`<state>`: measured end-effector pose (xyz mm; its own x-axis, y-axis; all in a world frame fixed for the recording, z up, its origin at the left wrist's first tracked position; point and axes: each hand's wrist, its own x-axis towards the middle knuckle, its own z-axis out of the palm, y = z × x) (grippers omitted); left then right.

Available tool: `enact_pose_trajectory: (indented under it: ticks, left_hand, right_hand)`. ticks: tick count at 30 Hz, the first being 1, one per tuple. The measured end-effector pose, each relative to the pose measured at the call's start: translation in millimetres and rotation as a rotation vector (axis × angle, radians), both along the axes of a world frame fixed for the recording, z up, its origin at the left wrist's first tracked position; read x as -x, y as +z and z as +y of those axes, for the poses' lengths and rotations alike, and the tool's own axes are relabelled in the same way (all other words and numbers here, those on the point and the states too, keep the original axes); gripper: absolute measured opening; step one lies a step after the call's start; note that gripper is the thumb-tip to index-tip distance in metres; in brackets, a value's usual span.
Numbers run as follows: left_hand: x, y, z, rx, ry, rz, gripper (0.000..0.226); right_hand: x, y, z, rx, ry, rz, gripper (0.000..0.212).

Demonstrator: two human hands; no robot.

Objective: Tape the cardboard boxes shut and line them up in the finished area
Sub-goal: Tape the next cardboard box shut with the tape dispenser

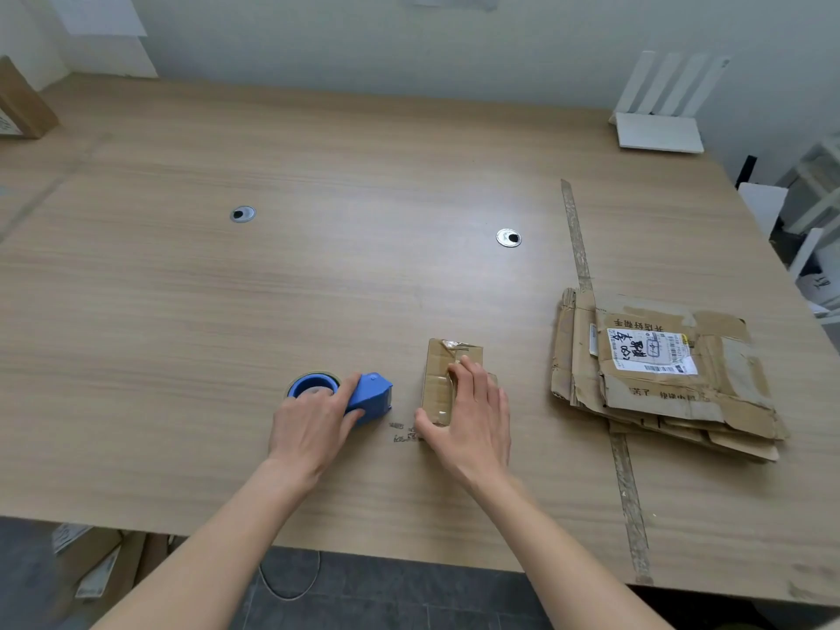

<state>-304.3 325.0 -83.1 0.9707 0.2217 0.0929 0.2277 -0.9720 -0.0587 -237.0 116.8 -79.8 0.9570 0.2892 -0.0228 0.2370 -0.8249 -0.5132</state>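
A small brown cardboard box lies on the wooden table near its front edge, with clear tape along its top. My right hand rests over the box, thumb against its near left corner and fingers across the top. Just left of it lies a blue tape dispenser with its roll; my left hand grips the dispenser from above. A stack of flattened, worn cardboard boxes with a white shipping label lies to the right, past a strip of tape stuck across the table.
Two round cable grommets sit in the tabletop. A white router stands at the back right corner. Another cardboard box is at the far left edge. More boxes lie on the floor below the table's front left.
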Motion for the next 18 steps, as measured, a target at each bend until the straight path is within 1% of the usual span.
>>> enact_pose_trajectory:
  ticks: [2, 5, 7, 8, 10, 11, 12, 13, 14, 15, 16, 18]
  left_hand:
    - [4.6, -4.6, -1.2, 0.014, 0.009, -0.002, 0.056]
    - [9.2, -8.2, -1.8, 0.012, 0.016, -0.016, 0.060]
    - [8.7, -5.2, -2.2, -0.013, 0.029, -0.036, 0.062]
    - [8.2, -2.0, -2.8, -0.023, 0.034, -0.062, 0.062]
    - [6.2, 6.7, -5.3, -0.020, 0.013, -0.163, 0.058]
    - [4.7, 10.3, -7.4, 0.016, -0.025, -0.221, 0.053]
    - [2.8, 12.2, -10.1, 0.075, -0.081, -0.263, 0.050]
    - [0.9, 13.9, -14.4, 0.152, -0.148, -0.275, 0.049]
    - [-1.4, 14.9, -19.8, 0.231, -0.214, -0.254, 0.049]
    - [-3.5, 15.2, -26.0, 0.296, -0.265, -0.219, 0.050]
    - [-5.9, 13.9, -32.8, 0.338, -0.300, -0.191, 0.051]
    - [-10.3, 8.3, -45.0, 0.387, -0.327, -0.158, 0.054]
  right_hand:
    - [2.2, -2.0, 10.8, -0.018, -0.069, -0.051, 0.077]
    - [5.0, -3.5, 21.9, 0.020, -0.113, -0.092, 0.075]
    - [5.7, -3.4, 23.8, 0.055, -0.117, -0.086, 0.080]
    - [5.8, -3.6, 22.2, 0.070, -0.102, -0.079, 0.086]
    - [3.6, -2.3, 15.5, 0.073, -0.036, -0.035, 0.100]
    - [0.3, 0.1, 10.3, 0.053, 0.009, 0.011, 0.104]
    - [-4.7, 2.7, 3.2, 0.025, 0.058, 0.061, 0.101]
    - [-10.4, 6.3, -6.0, -0.018, 0.111, 0.107, 0.091]
    - [-17.0, 9.2, -16.9, -0.063, 0.169, 0.156, 0.079]
    - [-23.3, 11.1, -28.2, -0.102, 0.235, 0.198, 0.072]
    - [-28.2, 10.9, -38.8, -0.117, 0.304, 0.216, 0.074]
    - [-32.8, 5.2, -54.1, -0.090, 0.416, 0.200, 0.095]
